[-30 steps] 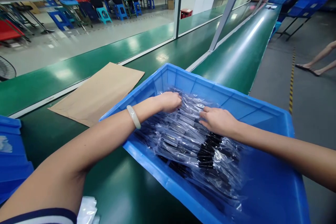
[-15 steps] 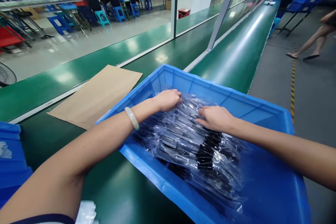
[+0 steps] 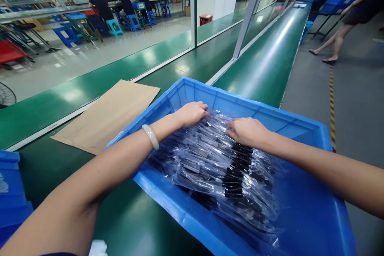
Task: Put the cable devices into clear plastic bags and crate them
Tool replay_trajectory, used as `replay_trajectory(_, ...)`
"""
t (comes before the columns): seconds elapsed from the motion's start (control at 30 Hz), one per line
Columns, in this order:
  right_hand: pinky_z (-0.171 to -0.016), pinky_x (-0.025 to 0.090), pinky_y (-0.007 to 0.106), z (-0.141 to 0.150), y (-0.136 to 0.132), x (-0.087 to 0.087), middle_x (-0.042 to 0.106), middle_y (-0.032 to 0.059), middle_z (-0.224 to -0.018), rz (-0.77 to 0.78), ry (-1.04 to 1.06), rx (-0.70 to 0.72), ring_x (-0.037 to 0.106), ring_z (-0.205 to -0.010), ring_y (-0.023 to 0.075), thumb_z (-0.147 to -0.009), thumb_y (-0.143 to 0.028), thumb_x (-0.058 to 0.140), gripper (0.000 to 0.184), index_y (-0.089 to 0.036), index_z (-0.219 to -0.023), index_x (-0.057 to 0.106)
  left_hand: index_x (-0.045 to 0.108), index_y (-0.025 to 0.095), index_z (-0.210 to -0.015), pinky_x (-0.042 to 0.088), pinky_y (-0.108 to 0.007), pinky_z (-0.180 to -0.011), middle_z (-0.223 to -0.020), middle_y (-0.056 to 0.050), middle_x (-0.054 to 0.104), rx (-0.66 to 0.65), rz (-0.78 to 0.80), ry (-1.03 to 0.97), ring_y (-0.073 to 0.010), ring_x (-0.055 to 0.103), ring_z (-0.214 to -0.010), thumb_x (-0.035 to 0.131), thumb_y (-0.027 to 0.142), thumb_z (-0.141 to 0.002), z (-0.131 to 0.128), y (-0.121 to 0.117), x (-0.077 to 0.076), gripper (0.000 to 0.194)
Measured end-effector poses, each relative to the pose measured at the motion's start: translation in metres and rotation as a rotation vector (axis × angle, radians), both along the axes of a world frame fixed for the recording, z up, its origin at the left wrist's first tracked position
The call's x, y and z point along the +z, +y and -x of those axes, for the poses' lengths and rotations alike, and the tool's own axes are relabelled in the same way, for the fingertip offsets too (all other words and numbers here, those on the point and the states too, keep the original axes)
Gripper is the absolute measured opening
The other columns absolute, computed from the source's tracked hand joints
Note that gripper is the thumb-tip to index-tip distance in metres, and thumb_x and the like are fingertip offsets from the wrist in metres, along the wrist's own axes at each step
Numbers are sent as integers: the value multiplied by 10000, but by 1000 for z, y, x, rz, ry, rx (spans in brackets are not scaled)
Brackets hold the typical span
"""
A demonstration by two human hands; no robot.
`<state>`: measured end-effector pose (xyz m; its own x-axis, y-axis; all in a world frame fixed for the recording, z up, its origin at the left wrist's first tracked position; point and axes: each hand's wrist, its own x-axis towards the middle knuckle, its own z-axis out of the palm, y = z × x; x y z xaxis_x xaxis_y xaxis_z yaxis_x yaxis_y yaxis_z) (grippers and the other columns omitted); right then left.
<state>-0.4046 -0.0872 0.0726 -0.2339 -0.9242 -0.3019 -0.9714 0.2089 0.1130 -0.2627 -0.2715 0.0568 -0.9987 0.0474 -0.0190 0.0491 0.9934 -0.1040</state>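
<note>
A blue plastic bin (image 3: 300, 124) holds a row of clear plastic bags (image 3: 207, 156), packed close and overlapping. Inside them are slim dark items with grey rectangular parts and bunched black sections; their exact kind is unclear. My left hand (image 3: 193, 114), a pale bangle (image 3: 150, 137) on its wrist, reaches over the bin's left wall. Its fingers are curled down on the far end of the row. Across from it, my right hand (image 3: 247, 131) is closed at the right side of the same far bags, fingertips pinched against the plastic. The undersides of both hands are hidden.
A brown paper sheet (image 3: 111, 116) lies left of the bin on the green conveyor belt (image 3: 144, 216). Another blue bin (image 3: 12, 196) stands at the left edge. Metal posts (image 3: 249, 12) rise beyond. People sit at benches far back; a person (image 3: 339, 28) stands at right.
Both hands stay at the far end of the bag row; the right fingers have curled in more. The view has shifted slightly, and the person at right has come further into view.
</note>
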Motion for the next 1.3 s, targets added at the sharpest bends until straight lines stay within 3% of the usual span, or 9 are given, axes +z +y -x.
replay_trajectory(0.13,-753,500,320,-3,-4,-8,685,164,-991,-35,7,-12,663,-902,258,-901,-331,449,319,-111,-969,671,667,158,-958,410,-286,-747,-970,-101,587,38,91,4,-186,531,-900,431,170,-902,11,0,-8,243)
replay_trajectory(0.33,-706,499,341,-7,-4,-6,691,131,-959,-12,0,20,671,-869,273,-921,-254,351,328,-149,-949,661,653,149,-806,398,-280,-734,-910,-83,596,41,58,-20,-184,526,-880,461,172,-882,12,-15,-7,208)
replay_trajectory(0.47,-706,497,334,-2,-3,2,682,113,-989,37,19,-6,665,-875,265,-935,-284,333,327,-157,-995,629,650,155,-931,406,-276,-779,-963,-73,603,33,-22,-59,-183,532,-909,491,172,-860,6,-24,0,174)
replay_trajectory(0.6,-717,499,348,5,-4,4,667,119,-1040,57,46,-24,649,-923,283,-938,-350,374,322,-153,-1034,610,620,174,-1081,408,-292,-817,-1030,-79,586,31,-25,58,-189,529,-945,488,199,-875,10,-20,2,246)
replay_trajectory(0.87,-698,490,313,1,-4,-4,679,137,-980,4,46,8,663,-868,254,-927,-257,377,289,-144,-969,640,656,144,-809,373,-306,-700,-926,-111,589,39,78,29,-211,513,-900,460,182,-881,20,-15,-4,212)
replay_trajectory(0.97,-712,497,329,2,-4,5,668,117,-1025,52,58,-11,654,-895,259,-950,-297,322,331,-155,-1013,615,644,146,-938,383,-305,-731,-991,-102,585,89,46,36,-212,510,-926,528,174,-826,18,-22,3,164)
replay_trajectory(1.1,-736,504,363,8,-6,6,643,141,-1085,91,99,-59,640,-948,292,-953,-369,344,364,-135,-1090,587,594,165,-1140,395,-308,-799,-1117,-99,558,98,-9,88,-211,502,-976,535,247,-844,23,-19,6,313)
replay_trajectory(1.3,-714,498,308,9,-7,-1,675,131,-1005,-5,73,-30,666,-881,247,-932,-253,363,315,-149,-977,658,681,149,-835,391,-296,-736,-963,-108,609,95,59,-39,-225,498,-966,476,170,-838,31,-16,2,206)
